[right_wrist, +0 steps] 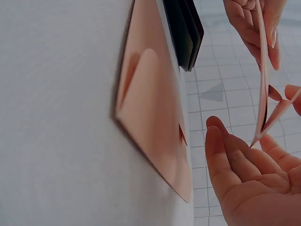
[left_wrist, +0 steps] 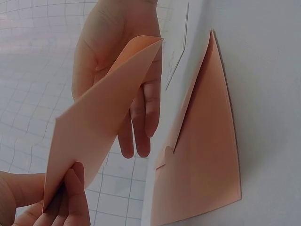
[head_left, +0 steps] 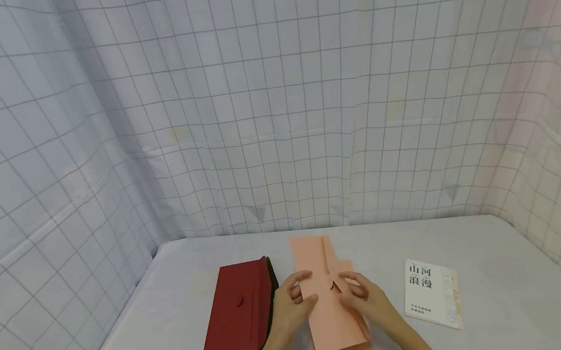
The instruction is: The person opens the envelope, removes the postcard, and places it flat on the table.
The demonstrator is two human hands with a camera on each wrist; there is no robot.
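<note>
A pink envelope [head_left: 327, 319] is held raised and tilted between both hands, its slit and tab facing up in the head view. My left hand [head_left: 290, 300] pinches its left edge, thumb on the front and fingers behind. At the opposite side my right hand [head_left: 369, 300] holds the flap edge, thumb on the front. In the right wrist view the flap [right_wrist: 280, 115] stands slightly away from the envelope body, with the fingers of the right hand [right_wrist: 249, 174] around that edge. Below, a second pink envelope [left_wrist: 202, 141] lies on the table, partly hidden in the head view.
Dark red envelopes [head_left: 234, 310] lie stacked left of my left hand, with dark edges showing on their right side. A white booklet or card stack [head_left: 430, 295] with Chinese characters lies to the right. White cloth covers the table [head_left: 495, 268]; a gridded curtain [head_left: 276, 115] hangs behind.
</note>
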